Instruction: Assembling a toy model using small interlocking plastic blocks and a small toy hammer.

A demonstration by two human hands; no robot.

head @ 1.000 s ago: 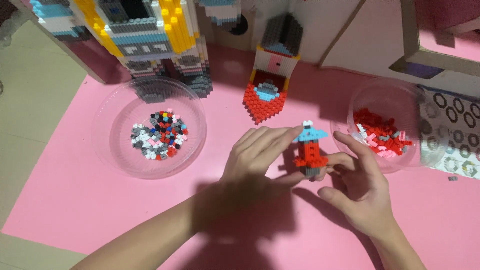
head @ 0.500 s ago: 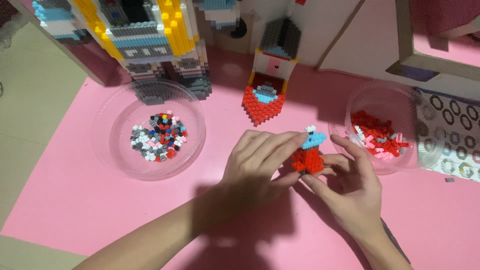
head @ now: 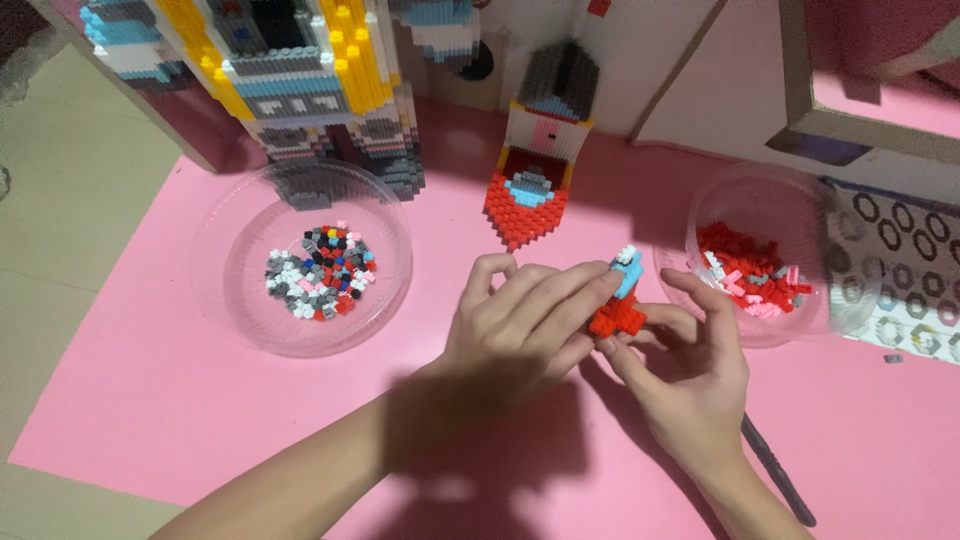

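Fingers of left hand and right hand closed together on small red block model with blue-white top, held just above pink mat. Clear bowl of red-pink pieces just beside right hand; bowl of mixed pieces well left. Red pointed build and tall block tower behind. Dark stick near right wrist.

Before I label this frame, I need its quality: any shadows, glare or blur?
Head view: a dark shadow on the pink mat under the left hand and right hand; the small red block model stays fairly sharp; faint glare on the clear bowl rim.
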